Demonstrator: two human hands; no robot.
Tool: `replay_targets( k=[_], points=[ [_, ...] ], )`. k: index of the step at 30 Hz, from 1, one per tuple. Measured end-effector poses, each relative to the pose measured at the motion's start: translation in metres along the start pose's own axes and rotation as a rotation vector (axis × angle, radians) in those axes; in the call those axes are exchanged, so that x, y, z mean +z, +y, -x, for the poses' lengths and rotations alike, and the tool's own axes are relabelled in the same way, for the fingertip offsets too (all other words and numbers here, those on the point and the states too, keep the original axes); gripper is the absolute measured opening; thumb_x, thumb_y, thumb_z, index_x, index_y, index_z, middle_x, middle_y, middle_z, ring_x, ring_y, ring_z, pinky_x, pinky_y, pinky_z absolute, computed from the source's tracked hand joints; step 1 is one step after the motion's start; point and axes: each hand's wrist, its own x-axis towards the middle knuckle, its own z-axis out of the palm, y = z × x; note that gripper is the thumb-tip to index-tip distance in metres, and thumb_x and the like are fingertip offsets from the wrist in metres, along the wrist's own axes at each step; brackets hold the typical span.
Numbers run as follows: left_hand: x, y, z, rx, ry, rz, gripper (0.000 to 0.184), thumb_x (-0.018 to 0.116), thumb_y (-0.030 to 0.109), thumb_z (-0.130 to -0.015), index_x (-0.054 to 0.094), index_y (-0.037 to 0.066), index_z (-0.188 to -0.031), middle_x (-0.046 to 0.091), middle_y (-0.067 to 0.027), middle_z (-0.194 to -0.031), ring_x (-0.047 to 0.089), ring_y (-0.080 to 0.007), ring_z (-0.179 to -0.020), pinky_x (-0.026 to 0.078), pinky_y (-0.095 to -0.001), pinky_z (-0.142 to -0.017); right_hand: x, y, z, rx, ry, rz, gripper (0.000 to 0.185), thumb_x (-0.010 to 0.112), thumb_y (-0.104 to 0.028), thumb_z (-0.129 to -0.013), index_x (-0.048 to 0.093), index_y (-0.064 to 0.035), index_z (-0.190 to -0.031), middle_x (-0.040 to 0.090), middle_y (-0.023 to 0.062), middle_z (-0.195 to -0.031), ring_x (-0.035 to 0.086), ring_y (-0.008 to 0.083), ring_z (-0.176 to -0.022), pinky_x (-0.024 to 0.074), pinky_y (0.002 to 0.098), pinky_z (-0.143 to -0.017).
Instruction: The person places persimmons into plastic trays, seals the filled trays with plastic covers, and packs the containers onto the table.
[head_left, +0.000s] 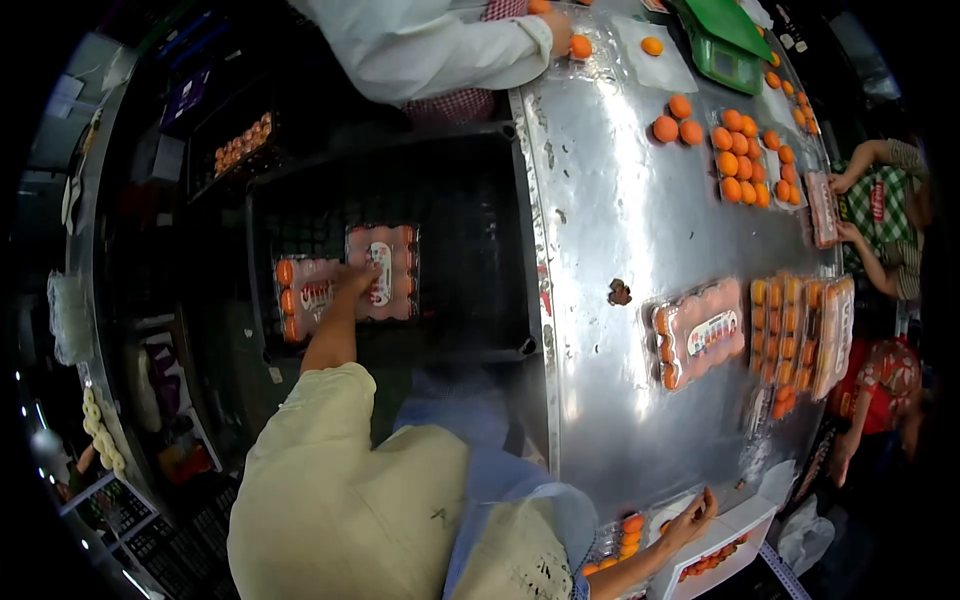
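The right hand (690, 518) hangs above the near end of the metal counter (590, 230), fingers loosely curled and apart from anything, beside a white box (718, 556) of fruit. Farther off, the left hand (358, 282) lies on a clear labelled pack (400, 262) inside the black crate (529, 250); whether its fingers grip, I cannot tell. That pack's long axis runs near to far, its label likewise. A second pack (300, 300) sits just left. Beyond, a co-worker's white sleeve (450, 55) reaches over the counter.

The metal table (592, 235) lies open between two obstacles, the black crate (524, 240) and a fruit pack (700, 335).
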Motion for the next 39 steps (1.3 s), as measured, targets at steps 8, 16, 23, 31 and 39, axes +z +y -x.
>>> replay_targets(
  k=[8, 16, 23, 31, 39],
  points=[
    [-0.023, 0.031, 0.052, -0.204, -0.060, 0.133, 0.089, 0.083, 0.035, -0.060, 0.040, -0.002, -0.128, 0.051, -0.0148, -0.122, 0.057, -0.0254, -0.101, 0.047, -0.0358, -0.085, 0.047, -0.025, 0.004, 0.082, -0.194, -0.159, 0.019, 0.054, -0.007, -0.089, 0.060, 0.0015, -0.105, 0.063, 0.0077, -0.094, 0.058, 0.0130, -0.082, 0.0459, 0.0238, -0.071],
    [-0.044, 0.121, 0.167, -0.002, -0.277, 0.390, 0.071, 0.081, 0.025, -0.059, 0.050, 0.000, -0.118, 0.059, -0.0114, -0.104, 0.058, -0.0222, -0.095, 0.048, -0.0324, -0.078, 0.065, -0.039, -0.009, 0.076, -0.263, -0.329, 0.019, 0.054, -0.007, -0.090, 0.060, 0.0024, -0.104, 0.063, 0.0070, -0.091, 0.059, 0.0120, -0.079, 0.0483, 0.0244, -0.072],
    [-0.086, 0.153, 0.206, 0.227, -0.042, 0.332, 0.047, 0.073, 0.012, -0.063, 0.059, 0.001, -0.107, 0.062, -0.0102, -0.095, 0.058, -0.0230, -0.087, 0.046, -0.0339, -0.075, 0.065, -0.026, -0.007, 0.058, -0.243, -0.373, 0.017, 0.054, -0.005, -0.088, 0.062, 0.0019, -0.101, 0.063, 0.0061, -0.086, 0.059, 0.0115, -0.074, 0.0493, 0.0244, -0.069],
    [-0.164, 0.148, 0.318, 0.433, -0.313, 0.986, 0.050, 0.063, 0.007, -0.067, 0.054, -0.004, -0.115, 0.062, -0.0156, -0.105, 0.063, -0.0256, -0.091, 0.049, -0.0353, -0.087, 0.066, -0.037, 0.016, 0.145, -0.250, -0.450, 0.017, 0.055, -0.005, -0.086, 0.063, 0.0007, -0.100, 0.065, 0.0083, -0.084, 0.062, 0.0143, -0.072, 0.0479, 0.0250, -0.066],
    [-0.044, 0.269, 0.456, 0.701, -0.919, 0.611, 0.066, 0.069, 0.009, -0.057, 0.052, 0.000, -0.120, 0.059, -0.0107, -0.111, 0.057, -0.0237, -0.102, 0.042, -0.0360, -0.095, 0.077, -0.143, 0.034, 0.049, -0.651, -1.107, 0.043, 0.059, -0.012, -0.085, 0.047, -0.0010, -0.125, 0.061, 0.0136, -0.106, 0.058, 0.0187, -0.097, 0.0449, 0.0289, -0.084]
  ],
)
